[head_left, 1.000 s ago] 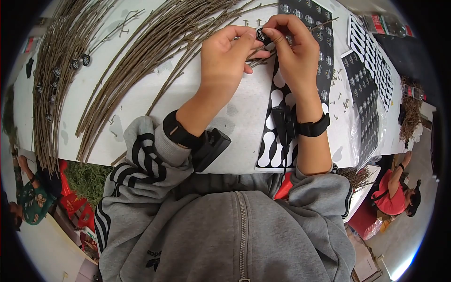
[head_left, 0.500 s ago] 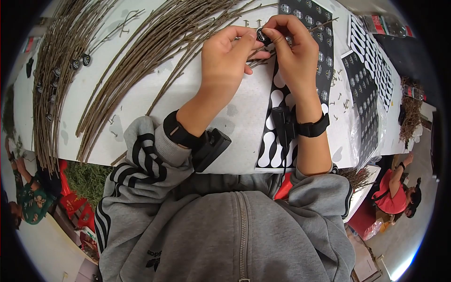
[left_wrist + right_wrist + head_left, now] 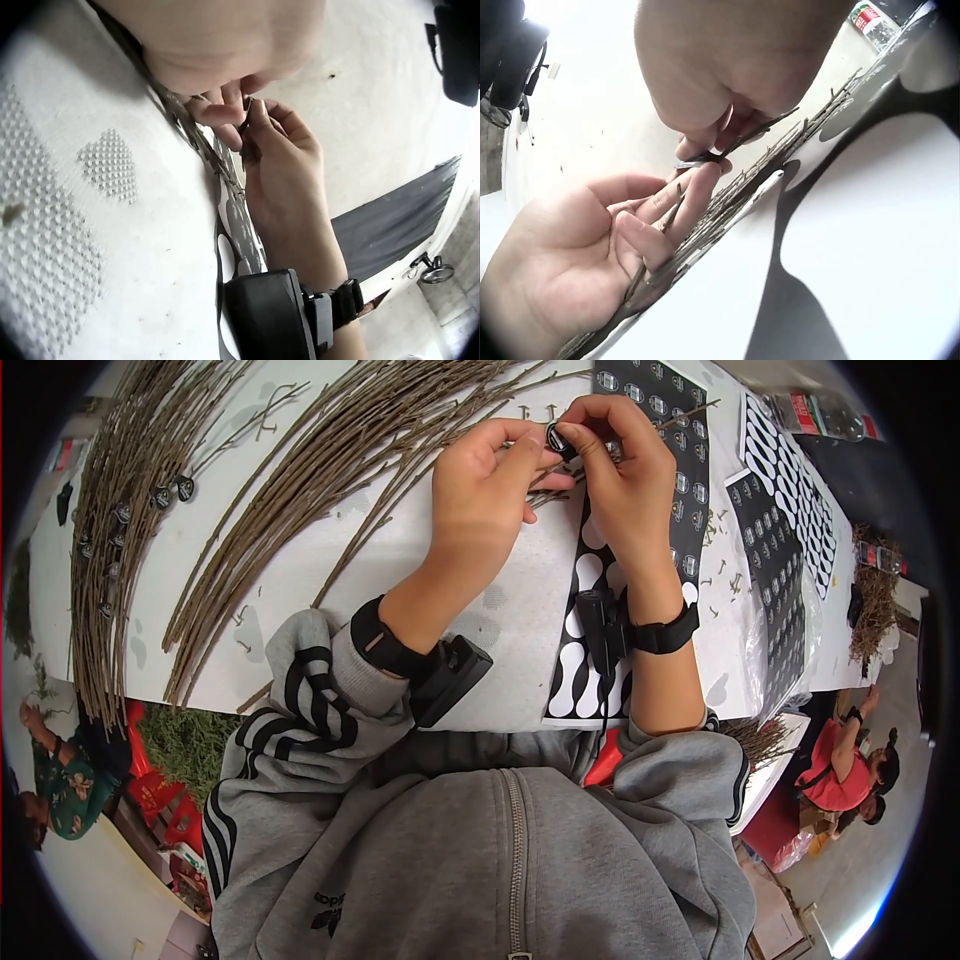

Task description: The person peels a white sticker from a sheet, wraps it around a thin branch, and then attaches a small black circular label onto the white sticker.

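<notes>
A small round black sticker with white print [image 3: 558, 442] is between the two hands, at the upper middle of the head view. My right hand [image 3: 632, 485] pinches it between thumb and forefinger. Thumb and forefinger of my left hand [image 3: 482, 490] meet at its other side. A thin twig [image 3: 673, 210] runs through the left hand's fingers in the right wrist view, and its tip [image 3: 690, 412] sticks out beyond the right hand. Beneath the hands lies a black sheet of printed stickers [image 3: 688, 500].
A long bundle of bare twigs [image 3: 270, 520] lies left of the hands. Farther left, another bundle [image 3: 95, 580] carries several round black stickers. More sticker sheets [image 3: 775, 550] and scattered small twig pieces [image 3: 737, 582] are on the right. A plastic bottle [image 3: 820, 415] lies at the back right.
Both hands stay in nearly the same place, with the sticker turned and shifted very slightly between the fingertips. People at the sides have moved a little.
</notes>
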Available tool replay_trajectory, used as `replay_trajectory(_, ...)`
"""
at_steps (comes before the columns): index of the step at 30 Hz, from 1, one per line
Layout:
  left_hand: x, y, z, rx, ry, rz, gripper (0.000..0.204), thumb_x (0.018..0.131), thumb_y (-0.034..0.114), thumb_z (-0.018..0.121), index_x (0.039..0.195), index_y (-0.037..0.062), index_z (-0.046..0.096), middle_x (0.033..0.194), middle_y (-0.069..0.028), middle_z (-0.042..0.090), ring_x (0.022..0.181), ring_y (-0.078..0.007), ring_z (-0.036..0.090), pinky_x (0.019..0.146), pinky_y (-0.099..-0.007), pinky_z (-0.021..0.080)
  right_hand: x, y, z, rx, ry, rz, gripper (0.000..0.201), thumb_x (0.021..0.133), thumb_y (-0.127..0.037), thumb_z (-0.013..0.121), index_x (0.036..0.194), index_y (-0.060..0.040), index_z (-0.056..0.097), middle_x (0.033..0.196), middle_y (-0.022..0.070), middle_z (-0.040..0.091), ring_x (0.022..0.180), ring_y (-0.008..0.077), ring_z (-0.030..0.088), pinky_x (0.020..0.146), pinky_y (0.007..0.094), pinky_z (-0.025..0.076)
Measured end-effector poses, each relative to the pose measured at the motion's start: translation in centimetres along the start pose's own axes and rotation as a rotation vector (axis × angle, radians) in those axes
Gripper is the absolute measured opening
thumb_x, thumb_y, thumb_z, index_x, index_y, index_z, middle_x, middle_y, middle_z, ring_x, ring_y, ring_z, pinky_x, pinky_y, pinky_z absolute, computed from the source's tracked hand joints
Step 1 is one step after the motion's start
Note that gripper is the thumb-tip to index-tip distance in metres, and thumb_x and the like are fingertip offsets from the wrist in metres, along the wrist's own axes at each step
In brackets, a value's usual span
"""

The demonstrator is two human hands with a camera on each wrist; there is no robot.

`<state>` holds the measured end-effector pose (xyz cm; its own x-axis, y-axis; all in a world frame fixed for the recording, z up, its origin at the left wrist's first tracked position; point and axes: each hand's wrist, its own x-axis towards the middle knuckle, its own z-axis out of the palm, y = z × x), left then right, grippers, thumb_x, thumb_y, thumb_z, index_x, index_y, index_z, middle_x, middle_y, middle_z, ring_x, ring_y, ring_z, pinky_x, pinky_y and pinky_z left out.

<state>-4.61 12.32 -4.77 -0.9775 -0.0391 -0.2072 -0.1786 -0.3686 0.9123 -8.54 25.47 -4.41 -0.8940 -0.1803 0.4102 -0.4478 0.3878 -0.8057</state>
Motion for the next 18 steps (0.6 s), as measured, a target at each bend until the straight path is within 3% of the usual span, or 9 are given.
replay_trajectory(4,-0.12,0.28,0.08,-0.071,0.011,-0.026,0.022,0.093,0.016,0.056,0.102,-0.0036,0.058,0.087,-0.0117,0.067,0.073,-0.0152,0.069,0.048,-0.0193,0.041,0.02,-0.15,0.05,-0.035,0.009,-0.024,0.007,0.083,0.004,0.062,0.089,0.0018,0.061,0.084,0.0032,0.062,0.075,0.0096,0.057,0.070,0.0216,0.046)
replay_trajectory(8,-0.14,0.13,0.36,0.138,0.006,0.070,0.020,0.092,0.013,0.059,0.101,-0.0047,0.057,0.080,-0.0113,0.068,0.070,-0.0145,0.068,0.049,-0.0193,0.041,0.12,-0.32,0.09,-0.043,0.009,-0.037,0.007,0.083,0.004,0.062,0.089,0.0010,0.061,0.085,0.0034,0.062,0.074,0.0099,0.056,0.069,0.0220,0.046)
replay_trajectory(12,-0.02,-0.05,0.48,0.094,0.036,0.078,0.018,0.091,0.010,0.060,0.099,-0.0053,0.057,0.074,-0.0107,0.068,0.067,-0.0138,0.067,0.052,-0.0201,0.044,0.40,-0.52,0.03,-0.189,0.039,-0.182,0.008,0.083,0.004,0.062,0.090,-0.0001,0.061,0.084,0.0026,0.062,0.073,0.0098,0.056,0.069,0.0219,0.046)
replay_trajectory(15,-0.06,-0.05,0.52,0.096,0.049,0.078,0.017,0.091,0.010,0.060,0.097,-0.0052,0.057,0.074,-0.0111,0.068,0.065,-0.0145,0.067,0.055,-0.0215,0.047,-0.01,-0.50,0.16,-0.085,-0.020,0.004,0.007,0.084,0.002,0.062,0.090,-0.0008,0.062,0.082,0.0016,0.062,0.073,0.0087,0.056,0.068,0.0213,0.045)
replay_trajectory(18,0.12,-0.53,0.38,0.082,0.016,0.077,0.017,0.091,0.011,0.060,0.096,-0.0053,0.057,0.075,-0.0114,0.068,0.065,-0.0149,0.067,0.057,-0.0221,0.048,-0.01,-0.71,0.37,-0.033,0.038,0.016,0.006,0.085,0.001,0.061,0.091,-0.0008,0.062,0.080,0.0010,0.062,0.073,0.0077,0.056,0.067,0.0210,0.045)
